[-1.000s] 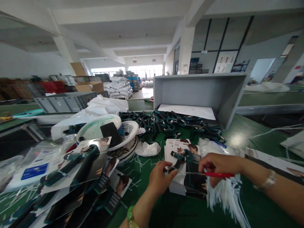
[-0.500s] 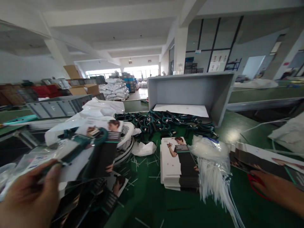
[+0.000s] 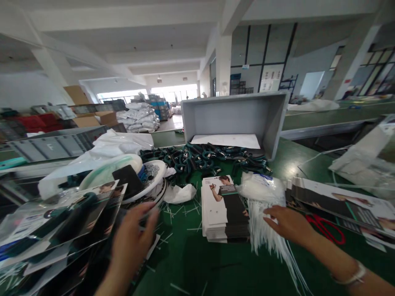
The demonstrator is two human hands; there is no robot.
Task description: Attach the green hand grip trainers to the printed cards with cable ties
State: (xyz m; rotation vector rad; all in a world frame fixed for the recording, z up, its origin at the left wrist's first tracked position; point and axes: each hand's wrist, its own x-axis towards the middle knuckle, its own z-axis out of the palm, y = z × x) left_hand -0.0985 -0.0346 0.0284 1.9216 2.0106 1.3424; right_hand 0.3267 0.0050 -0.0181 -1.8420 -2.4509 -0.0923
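Observation:
My left hand (image 3: 134, 234) is blurred, thumb and fingers apart and nothing between them, just right of a pile of carded dark green tools (image 3: 64, 230). My right hand (image 3: 286, 222) reaches over the bundle of white cable ties (image 3: 262, 222), its fingers apart and holding nothing. Between the hands stands a stack of printed cards (image 3: 217, 209). Red-handled scissors (image 3: 327, 228) lie right of my right hand, beside more printed cards (image 3: 342, 201). Loose dark green tools (image 3: 197, 158) are heaped behind the stack.
A grey crate (image 3: 234, 113) lies on its side at the back. White bowls with small metal parts (image 3: 152, 174) stand left of a crumpled white bag (image 3: 180, 193). Cut tie pieces are scattered on the green table (image 3: 185, 263). Plastic bags lie at the right.
My left hand has let go of a carded tool, now on the left pile, and moved right. My right hand has left the red scissors and moved left to the ties. The view has shifted.

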